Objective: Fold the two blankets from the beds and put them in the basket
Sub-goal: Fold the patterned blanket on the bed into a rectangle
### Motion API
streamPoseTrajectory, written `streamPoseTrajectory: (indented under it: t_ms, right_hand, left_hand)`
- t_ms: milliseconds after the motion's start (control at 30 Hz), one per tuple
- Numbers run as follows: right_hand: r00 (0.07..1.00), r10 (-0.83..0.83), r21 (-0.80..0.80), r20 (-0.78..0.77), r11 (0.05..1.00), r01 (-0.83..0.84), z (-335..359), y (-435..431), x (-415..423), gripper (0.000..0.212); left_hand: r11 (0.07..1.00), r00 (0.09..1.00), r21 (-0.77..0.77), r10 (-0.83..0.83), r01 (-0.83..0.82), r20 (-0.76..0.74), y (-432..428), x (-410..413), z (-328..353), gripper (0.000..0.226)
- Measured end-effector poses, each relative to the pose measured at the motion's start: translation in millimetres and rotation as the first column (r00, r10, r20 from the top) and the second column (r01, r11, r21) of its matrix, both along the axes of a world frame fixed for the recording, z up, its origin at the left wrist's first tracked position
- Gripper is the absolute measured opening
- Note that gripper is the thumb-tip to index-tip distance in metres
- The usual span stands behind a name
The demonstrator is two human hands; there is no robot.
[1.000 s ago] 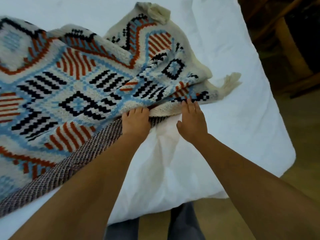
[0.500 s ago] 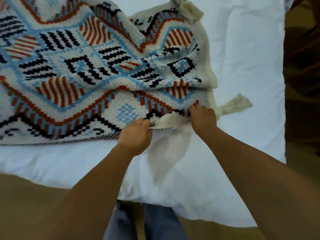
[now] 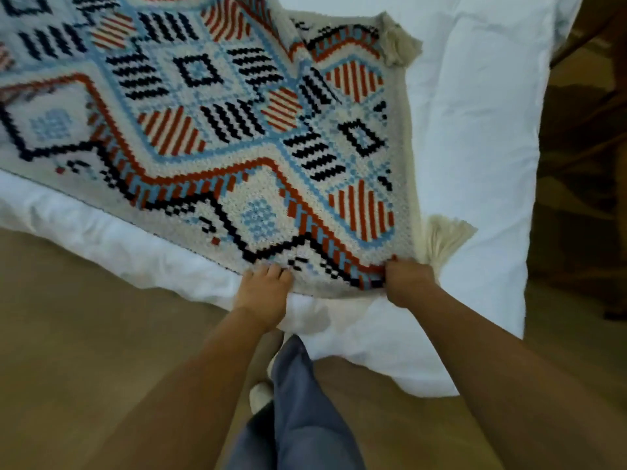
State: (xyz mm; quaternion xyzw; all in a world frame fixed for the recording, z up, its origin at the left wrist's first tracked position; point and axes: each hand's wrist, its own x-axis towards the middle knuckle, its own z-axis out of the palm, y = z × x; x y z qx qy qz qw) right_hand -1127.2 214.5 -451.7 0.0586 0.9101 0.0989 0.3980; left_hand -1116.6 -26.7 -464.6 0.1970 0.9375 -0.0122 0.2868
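Both hands grip the blanket (image 3: 237,140)'s near edge, left hand (image 3: 266,293) mid-edge, right hand (image 3: 409,281) at its tasselled corner; cloth spreads away over the bed (image 3: 475,164).

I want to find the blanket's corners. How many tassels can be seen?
2: one tassel at the far right corner, one tassel beside the right hand. Other corners lie out of view.

Soft, even indoor light, slight motion blur (strongest at upper left), wide-angle bowing at edges.
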Motion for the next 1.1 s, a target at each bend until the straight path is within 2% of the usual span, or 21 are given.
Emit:
streamPoseTrajectory:
  t_ms: [67,200,267,333,400,467,567,700,833,900,1033,1100]
  right_hand:
    - [0.995,-0.020,-0.039,-0.099,0.999,0.016,-2.2,3.1,18.6,0.049]
    - [0.954,-0.049,-0.082,-0.295,0.996,0.025,-4.9,21.4,49.1,0.069]
    - [0.924,-0.203,-0.151,-0.324,0.975,0.161,-6.9,33.5,58.1,0.079]
    - [0.863,-0.357,-0.292,-0.358,0.921,0.260,-10.3,44.6,60.2,0.082]
    - [0.827,-0.372,-0.371,-0.421,0.903,0.217,-13.7,51.3,58.3,0.075]
    - [0.810,-0.339,-0.365,-0.478,0.916,0.168,-17.0,57.3,53.7,0.060]
    - [0.798,-0.408,-0.378,-0.444,0.892,0.246,-17.9,63.0,44.9,0.042]
    - [0.833,-0.272,-0.379,-0.482,0.922,0.082,-17.7,66.8,42.1,0.027]
    - [0.847,-0.194,-0.365,-0.495,0.931,0.000,-12.8,76.8,48.4,0.024]
    - [0.848,-0.220,-0.421,-0.483,0.907,-0.005,-8.8,80.0,48.5,0.022]
    - [0.844,-0.206,-0.545,-0.496,0.830,-0.118,1.7,85.5,46.9,0.009]
    - [0.866,-0.242,-0.632,-0.437,0.768,-0.104,4.5,86.9,49.0,0.010]
  left_hand:
    - [0.999,0.999,-0.001,0.043,-0.043,-0.018,8.8,13.8,-2.7,0.046]
    - [0.993,0.992,0.095,0.076,-0.066,-0.100,34.7,33.9,-4.4,0.046]
    - [0.992,0.991,0.112,0.063,-0.050,-0.118,50.3,42.1,-5.9,0.047]
    - [0.994,0.986,0.112,0.015,0.004,-0.168,67.5,47.4,-9.9,0.050]
    - [0.993,0.978,0.113,-0.001,0.025,-0.206,83.2,50.2,-14.6,0.053]
    - [0.996,0.979,0.092,0.005,0.014,-0.201,98.1,51.3,-19.2,0.057]
    - [0.998,0.983,0.041,0.045,-0.038,-0.178,120.9,50.8,-21.1,0.051]
    - [0.990,0.961,0.057,0.138,-0.128,-0.238,133.7,47.8,-22.3,0.031]
    - [0.978,0.943,0.065,0.208,-0.198,-0.261,129.7,48.6,-20.7,0.030]
    - [0.972,0.934,0.098,0.234,-0.215,-0.271,132.1,52.5,-17.7,0.029]
    - [0.963,0.914,0.129,0.265,-0.236,-0.307,133.0,63.3,-11.8,0.032]
    - [0.953,0.904,0.156,0.296,-0.259,-0.309,131.1,65.8,-7.6,0.032]
